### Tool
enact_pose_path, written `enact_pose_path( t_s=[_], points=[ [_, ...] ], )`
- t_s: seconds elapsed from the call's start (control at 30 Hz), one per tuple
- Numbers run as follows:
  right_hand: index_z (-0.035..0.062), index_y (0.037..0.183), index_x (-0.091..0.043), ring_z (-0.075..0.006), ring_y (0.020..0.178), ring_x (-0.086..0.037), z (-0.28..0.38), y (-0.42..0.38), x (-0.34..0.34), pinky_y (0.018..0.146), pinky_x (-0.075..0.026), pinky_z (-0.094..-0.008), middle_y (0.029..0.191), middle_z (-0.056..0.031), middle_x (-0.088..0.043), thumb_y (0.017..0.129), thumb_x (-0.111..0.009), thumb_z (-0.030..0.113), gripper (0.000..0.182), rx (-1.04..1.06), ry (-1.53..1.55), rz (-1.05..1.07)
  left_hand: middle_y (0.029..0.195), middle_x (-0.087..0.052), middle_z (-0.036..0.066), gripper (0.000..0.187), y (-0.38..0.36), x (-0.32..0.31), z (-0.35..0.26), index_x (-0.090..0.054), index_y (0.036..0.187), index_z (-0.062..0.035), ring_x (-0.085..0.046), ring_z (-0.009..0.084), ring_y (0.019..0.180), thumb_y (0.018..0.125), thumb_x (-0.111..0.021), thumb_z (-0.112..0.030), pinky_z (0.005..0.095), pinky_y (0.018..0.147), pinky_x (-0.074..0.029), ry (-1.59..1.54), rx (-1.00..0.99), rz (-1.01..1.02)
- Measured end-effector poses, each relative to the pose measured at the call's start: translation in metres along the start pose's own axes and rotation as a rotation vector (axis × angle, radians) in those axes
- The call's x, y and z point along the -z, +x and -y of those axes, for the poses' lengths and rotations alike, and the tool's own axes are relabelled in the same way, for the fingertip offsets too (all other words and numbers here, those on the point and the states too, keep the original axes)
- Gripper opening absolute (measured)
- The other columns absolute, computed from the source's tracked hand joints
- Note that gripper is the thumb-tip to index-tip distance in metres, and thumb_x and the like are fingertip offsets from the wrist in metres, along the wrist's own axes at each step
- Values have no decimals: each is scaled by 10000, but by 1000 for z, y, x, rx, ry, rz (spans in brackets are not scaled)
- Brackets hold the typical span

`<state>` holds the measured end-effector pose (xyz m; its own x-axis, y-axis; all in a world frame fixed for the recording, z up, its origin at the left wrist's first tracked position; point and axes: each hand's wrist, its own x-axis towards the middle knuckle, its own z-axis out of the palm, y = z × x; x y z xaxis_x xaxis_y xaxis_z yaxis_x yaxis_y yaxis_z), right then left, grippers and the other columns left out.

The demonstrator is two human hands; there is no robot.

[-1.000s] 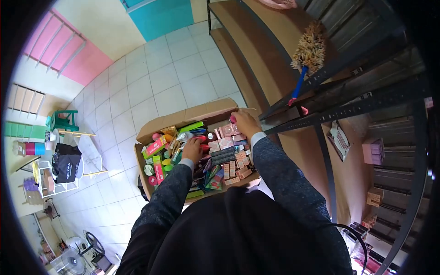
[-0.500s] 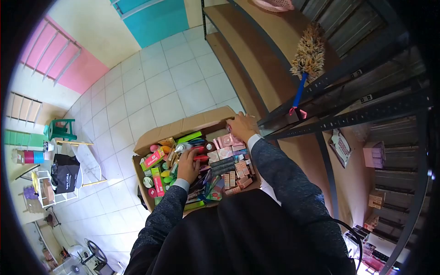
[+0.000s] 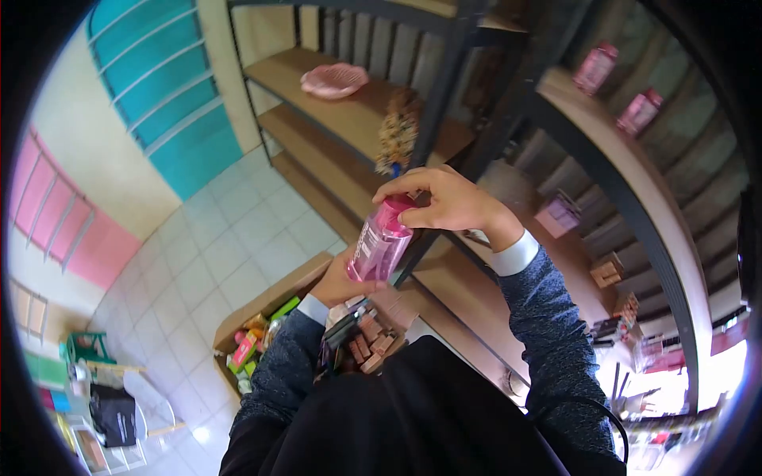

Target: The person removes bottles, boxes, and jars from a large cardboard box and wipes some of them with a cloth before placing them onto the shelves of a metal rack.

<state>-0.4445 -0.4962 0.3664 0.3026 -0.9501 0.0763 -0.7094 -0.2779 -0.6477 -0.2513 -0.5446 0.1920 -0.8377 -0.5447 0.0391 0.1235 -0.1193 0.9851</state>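
Note:
A clear pink bottle [image 3: 378,252] with white lettering and a darker pink cap is held tilted above the cardboard box [image 3: 274,292]. My left hand [image 3: 343,279] is closed round its lower part, partly hidden behind the bottle. With thumb and fingers, my right hand [image 3: 454,203] grips the cap from above. Inside the box, small peach-coloured cartons [image 3: 370,337] lie close to my body, and bright green and pink packages [image 3: 248,347] show to the left of my left sleeve.
A shelf rack [image 3: 357,131] ahead carries a pink basket [image 3: 334,80], with a feather duster [image 3: 398,135] hanging at its post. On the right-hand upper shelf [image 3: 635,170] stand similar pink bottles [image 3: 595,68]. A purple box [image 3: 559,214] sits lower. A green stool [image 3: 86,349] is at far left.
My hands have risen from the box, and a pink bottle is now held between them. The view has swung right and up, bringing the bottles on the upper shelf into sight.

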Motion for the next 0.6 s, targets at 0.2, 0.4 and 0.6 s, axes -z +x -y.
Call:
enact_pose_path(
  t_s=[0.2, 0.4, 0.6],
  points=[
    [-28, 1177, -449, -213, 943, -574, 20, -86, 36, 826, -455, -311, 1077, -149, -565, 712, -692, 239, 589, -181, 33, -491, 1068, -526, 51, 755, 30, -106, -60, -363, 1239, -18, -513, 145, 974, 606, -770, -75, 281, 840, -429, -139, -303, -134],
    [-51, 1139, -407, -275, 903, -589, 56, -164, 45, 826, -458, -352, 1012, -205, -565, 613, -770, 348, 753, -313, -104, -526, 1115, -475, 83, 837, 52, -192, -122, -250, 1285, -8, -506, 191, 1026, 619, -752, -70, 307, 866, -432, 22, -558, -16],
    [12, 1104, -482, -166, 792, -598, 70, -247, 134, 707, -478, -285, 928, -109, -621, 595, -766, 330, 663, -213, -45, -730, 1326, -225, 121, 820, 64, -256, -159, -263, 1302, -49, -351, 238, 1182, 625, -725, -84, 376, 933, -365, 230, -830, 69]
  ],
)
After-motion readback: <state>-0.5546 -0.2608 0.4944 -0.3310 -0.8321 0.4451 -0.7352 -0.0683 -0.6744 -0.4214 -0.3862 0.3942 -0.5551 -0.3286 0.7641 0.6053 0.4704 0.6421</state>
